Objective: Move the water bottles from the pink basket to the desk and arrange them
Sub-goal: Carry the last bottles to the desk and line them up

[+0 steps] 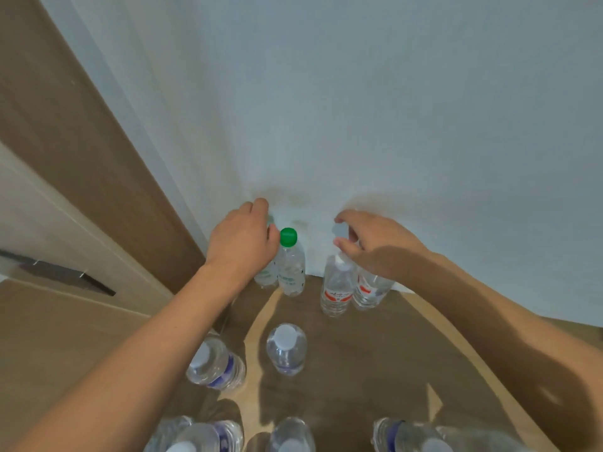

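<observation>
I judge I'm in the arranging step: my left hand [241,238] wraps a bottle beside the green-capped bottle [290,262] at the desk's [375,353] far edge by the wall, and my right hand [368,244] pinches the cap of a red-labelled bottle [372,288] next to its twin [337,288]. Next I should square both pairs, then bring up the bottles standing mid-desk [286,349]; the pink basket is out of sight.

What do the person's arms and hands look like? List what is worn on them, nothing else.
Left hand and right hand: both bare, no gloves. No rings, watch or bracelet show on the fingers or wrists in view. Both forearms are bare to the frame's edge, with no sleeve or cuff visible. No markings or tattoos can be made out.
</observation>
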Available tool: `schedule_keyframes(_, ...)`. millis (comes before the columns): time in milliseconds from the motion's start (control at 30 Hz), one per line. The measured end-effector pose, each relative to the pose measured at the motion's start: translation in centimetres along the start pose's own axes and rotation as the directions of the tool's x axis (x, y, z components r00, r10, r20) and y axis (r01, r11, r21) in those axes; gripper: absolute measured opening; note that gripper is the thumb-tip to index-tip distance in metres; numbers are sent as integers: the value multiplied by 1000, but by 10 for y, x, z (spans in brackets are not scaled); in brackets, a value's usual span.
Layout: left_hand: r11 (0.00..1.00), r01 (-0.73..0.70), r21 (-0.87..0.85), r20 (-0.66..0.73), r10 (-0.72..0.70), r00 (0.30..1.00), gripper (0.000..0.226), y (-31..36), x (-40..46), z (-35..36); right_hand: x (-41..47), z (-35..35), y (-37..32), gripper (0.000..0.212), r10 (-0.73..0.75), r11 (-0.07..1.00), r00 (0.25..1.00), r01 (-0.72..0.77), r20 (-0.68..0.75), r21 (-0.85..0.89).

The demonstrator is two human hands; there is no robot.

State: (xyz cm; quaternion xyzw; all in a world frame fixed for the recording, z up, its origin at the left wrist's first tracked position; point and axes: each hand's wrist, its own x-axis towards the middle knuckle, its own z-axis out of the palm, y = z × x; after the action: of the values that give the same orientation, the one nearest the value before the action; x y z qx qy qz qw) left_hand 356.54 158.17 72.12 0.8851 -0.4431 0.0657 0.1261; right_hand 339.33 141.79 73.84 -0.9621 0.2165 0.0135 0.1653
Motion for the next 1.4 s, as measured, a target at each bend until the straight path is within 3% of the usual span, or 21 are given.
schedule_keyframes(100,988,-115,-101,67,122,990,28,28,-7,-1,-30,-2,31,46,133,990,989,-136,-71,-36)
schedule_keyframes(233,975,-174,-138,340,212,916,46,72,-8,12,-42,17,50,48,302,950,952,-295,57,-107)
schedule_keyframes(467,968,-243,-63,391,248,886,38,101,-6,39,-35,25,49,44,371,926,929,-370,5,-81)
schedule_keyframes(1000,928,-373,27,317,346,883,30,61,20,34,-14,28,22,24,60,983,998,-62,-16,-172)
schedule_keyframes(1400,949,-314,41,296,289,910,30,63,20,49,-6,43,28,28,13,986,996,-28,-92,-164)
